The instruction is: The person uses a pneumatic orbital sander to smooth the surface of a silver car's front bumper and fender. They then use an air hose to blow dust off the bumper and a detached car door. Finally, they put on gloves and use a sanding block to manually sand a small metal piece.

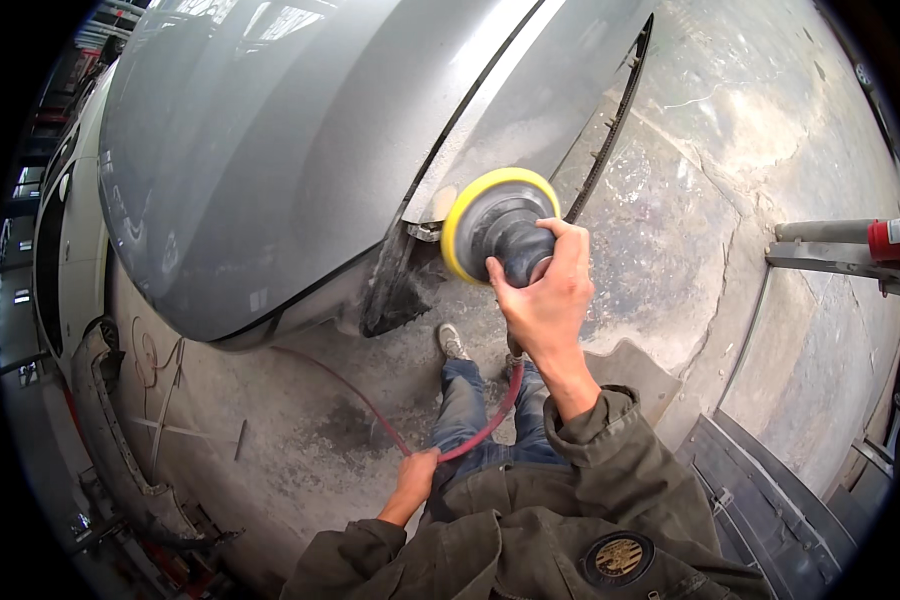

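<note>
Pneumatic sander is by the grey car fender's near edge, contact unclear; the right hand grips it, fingers curled, while the left hand clasps the red hose.

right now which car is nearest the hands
The grey car: its fender is close by the sander in the right hand; the white car at far left stands farther off.

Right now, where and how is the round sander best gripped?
Probably take the sander by its rounded black housing, from the wearer's side, as the right hand does: the housing narrows into a knob, while the wide yellow-rimmed pad faces away. The red hose runs below, clear of that grip.
</note>
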The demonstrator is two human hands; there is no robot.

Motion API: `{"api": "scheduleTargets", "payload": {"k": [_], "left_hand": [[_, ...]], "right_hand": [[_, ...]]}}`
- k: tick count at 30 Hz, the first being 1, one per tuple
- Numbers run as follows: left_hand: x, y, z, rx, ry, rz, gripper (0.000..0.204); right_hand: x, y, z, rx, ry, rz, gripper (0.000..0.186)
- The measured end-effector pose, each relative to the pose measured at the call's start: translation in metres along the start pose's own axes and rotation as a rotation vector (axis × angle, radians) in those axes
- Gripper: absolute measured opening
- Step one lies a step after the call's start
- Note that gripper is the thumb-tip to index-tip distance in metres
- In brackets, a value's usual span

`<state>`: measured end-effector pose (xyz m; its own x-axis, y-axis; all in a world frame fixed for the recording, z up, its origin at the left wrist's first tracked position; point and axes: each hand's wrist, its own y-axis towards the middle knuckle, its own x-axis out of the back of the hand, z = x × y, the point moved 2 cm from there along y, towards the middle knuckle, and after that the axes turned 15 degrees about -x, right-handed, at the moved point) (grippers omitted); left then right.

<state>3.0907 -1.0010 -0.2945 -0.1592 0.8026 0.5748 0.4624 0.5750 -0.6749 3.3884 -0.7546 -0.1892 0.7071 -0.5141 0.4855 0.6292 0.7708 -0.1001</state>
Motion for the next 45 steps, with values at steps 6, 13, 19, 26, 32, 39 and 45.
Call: {"api": "scheduleTargets", "payload": {"k": [6, 13, 19, 26, 32, 39, 45], "left_hand": [[0.004, 0.003, -0.005, 0.008, 0.017, 0.031, 0.01], [0.005, 0.002, -0.004, 0.016, 0.01, 0.033, 0.011], [0.011, 0.006, -0.01, 0.015, 0.002, 0.039, 0.009], [0.009, 0.007, -0.009, 0.011, 0.006, 0.039, 0.009], [0.011, 0.006, -0.007, 0.037, 0.014, 0.033, 0.011], [0.001, 0.002, 0.001, 0.035, 0.002, 0.033, 0.011], [0.016, 0.0, -0.014, 0.078, -0.013, 0.049, 0.014]], "right_hand": [[-0.001, 0.001, 0.006, -0.01, 0.048, -0.004, 0.059], [-0.001, 0.003, 0.001, 0.012, 0.02, -0.013, 0.059], [-0.002, 0.004, 0.017, -0.023, 0.006, 0.064, 0.058], [-0.004, 0.001, 0.021, 0.008, 0.033, 0.087, 0.058], [0.0, 0.006, 0.012, -0.014, -0.012, 0.051, 0.056], [0.0, 0.006, 0.004, 0.014, -0.035, 0.015, 0.057], [0.003, 0.013, 0.006, -0.037, -0.035, -0.006, 0.058]]}}
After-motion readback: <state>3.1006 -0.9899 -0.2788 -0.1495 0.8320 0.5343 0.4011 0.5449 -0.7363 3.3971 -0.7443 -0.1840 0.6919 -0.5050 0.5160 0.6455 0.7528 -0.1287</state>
